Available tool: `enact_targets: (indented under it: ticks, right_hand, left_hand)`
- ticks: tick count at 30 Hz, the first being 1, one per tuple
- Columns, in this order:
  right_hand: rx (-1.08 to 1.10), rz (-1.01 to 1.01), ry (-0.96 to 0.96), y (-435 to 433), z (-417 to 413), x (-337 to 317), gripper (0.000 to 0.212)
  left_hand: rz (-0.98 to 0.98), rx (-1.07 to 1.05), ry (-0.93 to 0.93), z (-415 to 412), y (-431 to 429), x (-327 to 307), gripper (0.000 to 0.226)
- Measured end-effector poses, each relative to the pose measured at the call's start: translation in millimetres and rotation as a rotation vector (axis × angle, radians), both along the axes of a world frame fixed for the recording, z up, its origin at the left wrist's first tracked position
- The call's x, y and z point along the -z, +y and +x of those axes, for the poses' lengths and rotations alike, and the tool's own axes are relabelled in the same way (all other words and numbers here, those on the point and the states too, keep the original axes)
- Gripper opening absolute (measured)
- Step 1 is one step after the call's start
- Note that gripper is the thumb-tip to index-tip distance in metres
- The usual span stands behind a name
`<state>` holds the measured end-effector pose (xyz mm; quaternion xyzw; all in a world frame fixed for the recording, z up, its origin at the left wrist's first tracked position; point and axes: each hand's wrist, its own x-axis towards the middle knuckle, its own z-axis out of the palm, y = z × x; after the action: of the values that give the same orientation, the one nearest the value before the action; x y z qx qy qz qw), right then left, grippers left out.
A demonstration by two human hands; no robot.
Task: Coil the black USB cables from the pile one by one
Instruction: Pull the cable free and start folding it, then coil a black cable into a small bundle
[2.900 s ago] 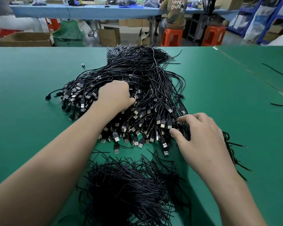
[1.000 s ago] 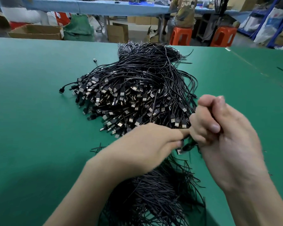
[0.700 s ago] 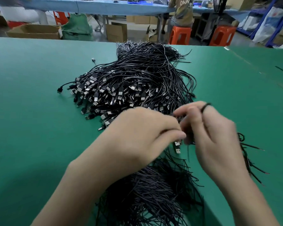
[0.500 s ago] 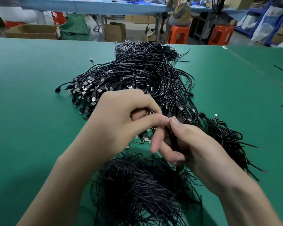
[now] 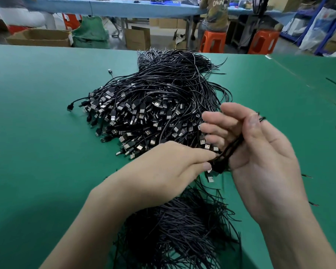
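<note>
With the left hand point(image 5: 163, 171) pinching the coil point(image 5: 232, 147) and the right hand point(image 5: 260, 162) fingers curled round it, a slack grip could spring the loops.

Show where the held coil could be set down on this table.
Bare table lies left of the cable pile and, bar stray strands, right of the right hand. Crowded: the pile mid-table, the strand heap at the near edge, the left hand and coil between.

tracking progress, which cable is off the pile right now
The cable looped across the right hand and pinched by the left hand; the others lie in the pile on the table.
</note>
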<state>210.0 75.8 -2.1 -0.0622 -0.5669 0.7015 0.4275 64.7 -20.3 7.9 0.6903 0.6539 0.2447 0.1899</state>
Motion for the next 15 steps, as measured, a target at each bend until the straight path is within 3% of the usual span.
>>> enact_targets:
  ticks: [4,6,8,11,15]
  right_hand:
    - [0.334,0.555,-0.379,4,6,4,0.031]
    - [0.34,0.658,-0.596,1,6,7,0.037]
    - [0.155,0.539,-0.685,-3,3,8,0.05]
    - [-0.266,0.236,-0.581,-7,2,3,0.06]
    - [-0.661,-0.067,-0.349,-11,3,-4,0.037]
  left_hand:
    - [0.209,-0.045,0.047,-5,-5,-10,0.028]
    - [0.364,-0.08,0.032,-11,-9,-16,0.022]
    - [0.465,-0.115,0.01,-16,-11,-18,0.018]
    - [0.507,-0.148,-0.05,-24,-13,-18,0.015]
    - [0.493,-0.105,-0.116,-25,-14,-21,0.013]
